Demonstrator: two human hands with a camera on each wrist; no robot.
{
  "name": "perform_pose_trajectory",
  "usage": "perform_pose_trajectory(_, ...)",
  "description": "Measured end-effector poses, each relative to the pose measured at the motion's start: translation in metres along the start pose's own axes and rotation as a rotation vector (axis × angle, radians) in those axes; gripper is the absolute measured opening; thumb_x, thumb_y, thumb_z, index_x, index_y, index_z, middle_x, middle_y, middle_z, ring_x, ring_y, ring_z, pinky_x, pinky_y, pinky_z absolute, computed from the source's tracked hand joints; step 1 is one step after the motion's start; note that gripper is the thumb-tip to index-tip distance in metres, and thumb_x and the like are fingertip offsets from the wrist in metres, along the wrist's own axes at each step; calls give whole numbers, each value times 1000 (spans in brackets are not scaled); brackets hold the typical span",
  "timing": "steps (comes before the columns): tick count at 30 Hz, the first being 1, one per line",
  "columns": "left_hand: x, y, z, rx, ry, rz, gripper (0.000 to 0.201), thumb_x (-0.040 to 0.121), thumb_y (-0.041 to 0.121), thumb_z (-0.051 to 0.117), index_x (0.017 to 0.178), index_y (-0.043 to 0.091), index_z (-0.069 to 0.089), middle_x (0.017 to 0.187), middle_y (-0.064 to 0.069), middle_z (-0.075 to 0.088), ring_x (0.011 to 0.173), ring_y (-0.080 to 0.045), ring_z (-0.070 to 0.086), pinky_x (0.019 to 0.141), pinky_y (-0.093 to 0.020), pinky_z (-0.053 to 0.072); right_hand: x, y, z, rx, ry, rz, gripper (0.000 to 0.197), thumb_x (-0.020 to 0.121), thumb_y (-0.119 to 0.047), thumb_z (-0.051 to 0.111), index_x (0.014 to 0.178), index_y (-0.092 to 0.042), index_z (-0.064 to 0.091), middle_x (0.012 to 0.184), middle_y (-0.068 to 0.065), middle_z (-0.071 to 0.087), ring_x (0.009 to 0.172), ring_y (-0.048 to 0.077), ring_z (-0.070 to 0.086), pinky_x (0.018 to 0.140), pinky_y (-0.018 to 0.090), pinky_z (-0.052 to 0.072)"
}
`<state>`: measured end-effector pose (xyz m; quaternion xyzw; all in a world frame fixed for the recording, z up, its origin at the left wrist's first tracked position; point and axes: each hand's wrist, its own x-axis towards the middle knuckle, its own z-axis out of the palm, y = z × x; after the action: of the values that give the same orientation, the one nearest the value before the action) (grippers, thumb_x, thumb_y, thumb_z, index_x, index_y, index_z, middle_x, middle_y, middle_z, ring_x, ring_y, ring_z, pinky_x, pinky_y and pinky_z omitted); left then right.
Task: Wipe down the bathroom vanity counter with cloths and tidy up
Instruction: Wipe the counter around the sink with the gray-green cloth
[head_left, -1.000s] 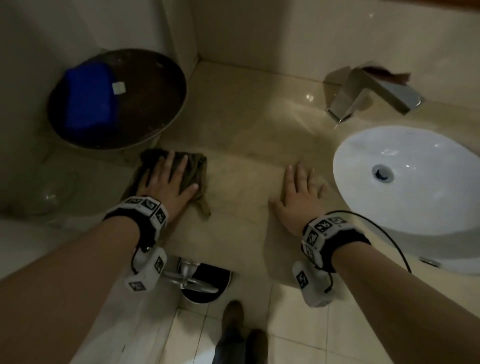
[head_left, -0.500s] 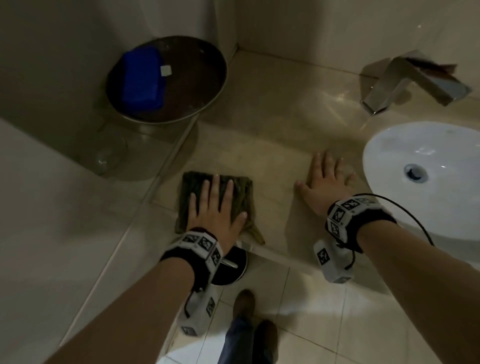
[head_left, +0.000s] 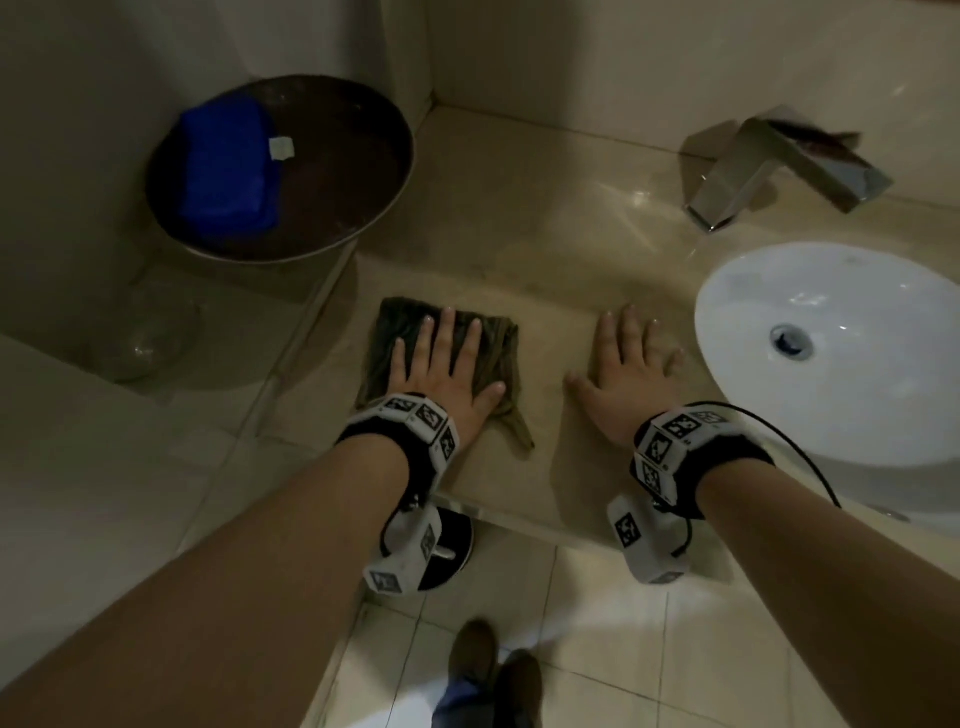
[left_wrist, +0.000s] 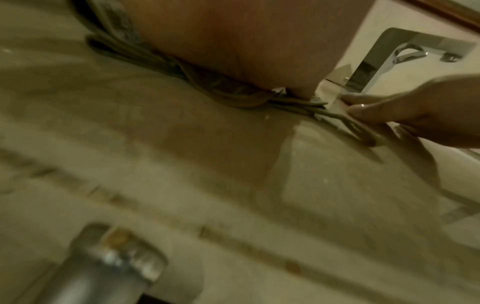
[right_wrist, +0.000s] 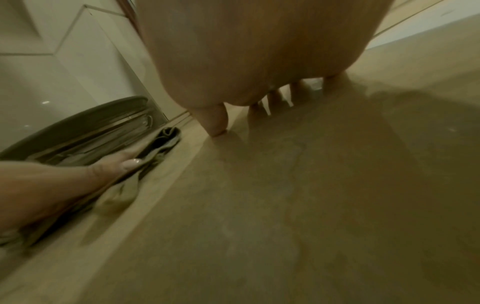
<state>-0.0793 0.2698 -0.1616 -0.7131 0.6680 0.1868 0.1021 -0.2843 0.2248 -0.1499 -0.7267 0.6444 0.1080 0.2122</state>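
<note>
A crumpled olive-brown cloth (head_left: 493, 343) lies on the beige marble counter (head_left: 545, 249), near its front edge. My left hand (head_left: 441, 364) presses flat on the cloth with straight, spread fingers. In the left wrist view the cloth (left_wrist: 161, 59) bunches under my palm. My right hand (head_left: 623, 364) rests flat on the bare counter, a hand's width to the right, just left of the white sink basin (head_left: 857, 374). The right wrist view shows the right hand's fingertips (right_wrist: 215, 119) touching the stone. A folded blue cloth (head_left: 228, 166) sits in a dark round tray (head_left: 348, 156) at the back left.
A chrome faucet (head_left: 779, 161) stands behind the basin. A clear glass bowl (head_left: 140, 338) sits on the lower ledge at left. Below the counter edge is a dark round bin (head_left: 452, 551). My shoes (head_left: 493, 670) stand on the tiled floor.
My left hand has slid the cloth to the right, away from the tray and nearer my right hand. The right hand has stayed flat beside the basin.
</note>
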Motion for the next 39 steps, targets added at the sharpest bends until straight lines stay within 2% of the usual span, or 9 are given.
perform_pose_trajectory(15, 8, 2, -2, 26, 36, -3, 74, 95, 63, 14, 149, 28, -23, 155, -2, -33, 145, -24, -23, 117, -50, -9, -3, 10, -6, 9, 9, -22, 77, 95, -57, 32, 152, -28, -11, 159, -3, -20, 147, 24, -16, 118, 50, -2)
perform_pose_trajectory(19, 3, 7, 1, 23, 38, -21, 74, 95, 62, 13, 149, 27, -23, 154, -3, -33, 145, -25, -23, 117, -50, -7, -3, 12, -6, 50, 27, -45, 69, 98, -53, 26, 153, -28, -8, 160, -2, -17, 147, 23, -13, 118, 48, -4)
perform_pose_trajectory(27, -45, 72, 32, 53, 91, -12, 77, 90, 65, 2, 144, 22, -31, 152, -9, -37, 145, -29, -22, 117, -52, -9, -8, 27, -19, 31, -8, -128, 62, 100, -48, 20, 154, -26, -3, 160, -1, -13, 148, 22, -8, 120, 43, 2)
perform_pose_trajectory(28, -54, 84, 37, 39, 90, 15, 78, 87, 64, -1, 145, 20, -28, 153, -11, -32, 146, -31, -16, 116, -53, -7, -8, 30, -21, 24, -19, -144, 62, 101, -47, 20, 154, -25, -3, 160, -1, -12, 148, 22, -8, 120, 43, 3)
perform_pose_trajectory(31, -76, 122, 54, -22, 71, 61, 81, 84, 61, 23, 151, 14, 17, 158, -17, 17, 142, -35, 25, 110, -56, 16, -8, 36, -24, -3, -47, -186, 62, 101, -46, 22, 154, -24, -2, 161, 0, -11, 148, 22, -7, 120, 43, 5)
perform_pose_trajectory(32, -79, 132, 58, -38, 45, 53, 79, 84, 60, 27, 149, 15, 24, 156, -17, 23, 140, -35, 28, 108, -56, 19, -9, 38, -24, -7, -51, -194, 63, 101, -45, 23, 154, -24, -2, 161, 0, -11, 148, 22, -7, 120, 43, 5)
perform_pose_trajectory(34, -81, 144, 63, -64, 45, 44, 79, 86, 62, 22, 150, 16, 19, 158, -16, 18, 143, -34, 20, 110, -55, 16, -9, 40, -25, -14, -60, -209, 64, 100, -44, 27, 154, -23, -2, 161, 1, -12, 148, 23, -6, 120, 43, 4)
perform_pose_trajectory(37, -71, 153, 56, 22, 26, 63, 83, 81, 65, -3, 148, 22, -24, 156, -9, -28, 146, -30, -17, 114, -52, -9, -11, 43, -26, 17, -75, -241, 65, 101, -41, 31, 154, -20, 1, 160, 4, -12, 148, 26, -7, 120, 43, 2)
perform_pose_trajectory(39, -58, 155, 49, 13, -1, 64, 78, 86, 67, -3, 141, 24, -35, 149, -4, -42, 142, -25, -29, 114, -50, -18, -15, 50, -26, 49, -67, -245, 63, 101, -40, 32, 154, -19, 5, 161, 6, -10, 148, 26, -7, 120, 41, 1)
